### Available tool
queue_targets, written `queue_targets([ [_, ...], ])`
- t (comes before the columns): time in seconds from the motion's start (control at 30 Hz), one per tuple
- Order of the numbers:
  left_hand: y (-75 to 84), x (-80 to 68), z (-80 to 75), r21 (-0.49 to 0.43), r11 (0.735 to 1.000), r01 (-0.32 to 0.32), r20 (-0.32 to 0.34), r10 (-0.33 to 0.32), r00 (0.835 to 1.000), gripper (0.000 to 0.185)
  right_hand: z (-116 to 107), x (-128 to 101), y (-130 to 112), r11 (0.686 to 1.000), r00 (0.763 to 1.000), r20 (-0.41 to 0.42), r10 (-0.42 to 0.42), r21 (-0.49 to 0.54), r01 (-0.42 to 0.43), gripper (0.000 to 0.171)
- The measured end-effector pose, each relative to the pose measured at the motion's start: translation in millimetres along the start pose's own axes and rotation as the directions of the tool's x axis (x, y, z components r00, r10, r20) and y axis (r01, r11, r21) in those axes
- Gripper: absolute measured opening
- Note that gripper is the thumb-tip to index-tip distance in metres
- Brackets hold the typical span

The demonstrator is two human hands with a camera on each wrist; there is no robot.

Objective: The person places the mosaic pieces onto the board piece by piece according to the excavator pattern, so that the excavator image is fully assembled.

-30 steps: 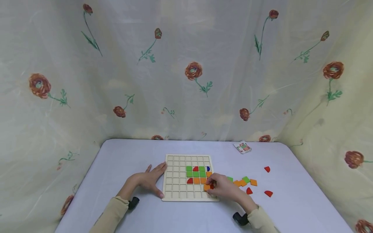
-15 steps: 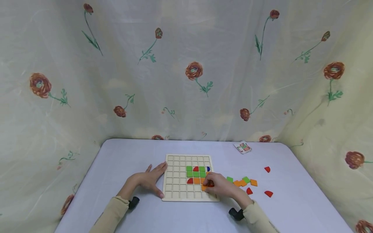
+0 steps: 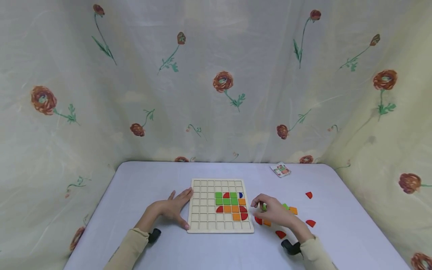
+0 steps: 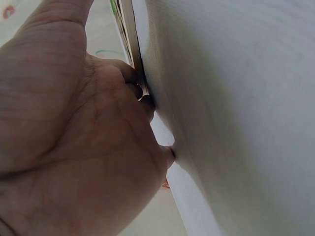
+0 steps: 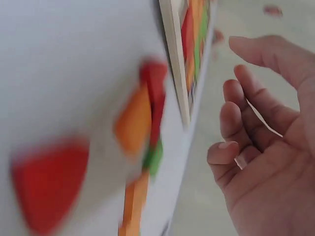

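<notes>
A pale wooden grid board (image 3: pixel 202 217) lies flat on the table in the head view. My left hand (image 3: pixel 173 210) rests at its left side, thumb and fingers spread against the edge. Green, orange, red and blue tiles fill part of the grid, including an orange square (image 3: pixel 236 216) beside a red quarter-circle tile (image 3: pixel 244 216) at the right. Just off the board's right edge, my right hand (image 3: pixel 276 213) hovers over loose tiles, thumb and index finger parted with nothing between them. Below it lie a loose red tile (image 3: pixel 258 221) and an orange tile (image 3: pixel 266 222), partly hidden by the hand.
Another red tile (image 3: pixel 280 234) lies close to the right wrist. Two more red tiles, one nearer (image 3: pixel 311 223) and one farther (image 3: pixel 309 195), lie further right. A small patterned card (image 3: pixel 281 170) is at the back of the table. Flowered curtain (image 3: pixel 222 112) surrounds the table.
My right hand has let go of the orange tile on the board and moved right over the loose tiles. Red quarter-circle tiles now show where it was. The left hand has stayed put.
</notes>
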State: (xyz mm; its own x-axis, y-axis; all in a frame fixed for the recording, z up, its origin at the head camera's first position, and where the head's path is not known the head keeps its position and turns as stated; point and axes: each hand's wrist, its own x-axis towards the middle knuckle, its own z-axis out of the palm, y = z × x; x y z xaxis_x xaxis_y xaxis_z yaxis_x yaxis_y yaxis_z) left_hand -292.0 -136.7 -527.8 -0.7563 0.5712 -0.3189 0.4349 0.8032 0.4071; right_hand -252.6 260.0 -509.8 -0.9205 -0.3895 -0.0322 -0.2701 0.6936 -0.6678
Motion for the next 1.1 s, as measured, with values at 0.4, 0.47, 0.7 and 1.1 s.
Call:
queue_targets([
  [0.4,-2.2,1.9,1.8,-0.003,1.0,-0.004,-0.002,0.004,1.0,0.132,-61,-47,73,0.978,0.976,-0.066,0.209,-0.013,-0.21,0.043],
  [0.47,-1.7,1.4,1.2,-0.001,1.0,-0.004,-0.003,0.004,1.0,0.132,-64,-52,82,0.968,0.968,-0.063,0.244,-0.035,-0.247,0.044],
  [0.7,0.6,-1.7,-0.7,-0.004,1.0,-0.003,-0.002,0.003,1.0,0.131,-63,-53,94,0.951,0.948,-0.089,0.304,-0.019,-0.307,0.037],
  [1.1,-0.8,-0.7,0.1,-0.003,1.0,-0.007,0.002,0.007,1.0,0.13,-59,-49,108,0.94,0.933,-0.149,0.327,-0.048,-0.337,0.034],
])
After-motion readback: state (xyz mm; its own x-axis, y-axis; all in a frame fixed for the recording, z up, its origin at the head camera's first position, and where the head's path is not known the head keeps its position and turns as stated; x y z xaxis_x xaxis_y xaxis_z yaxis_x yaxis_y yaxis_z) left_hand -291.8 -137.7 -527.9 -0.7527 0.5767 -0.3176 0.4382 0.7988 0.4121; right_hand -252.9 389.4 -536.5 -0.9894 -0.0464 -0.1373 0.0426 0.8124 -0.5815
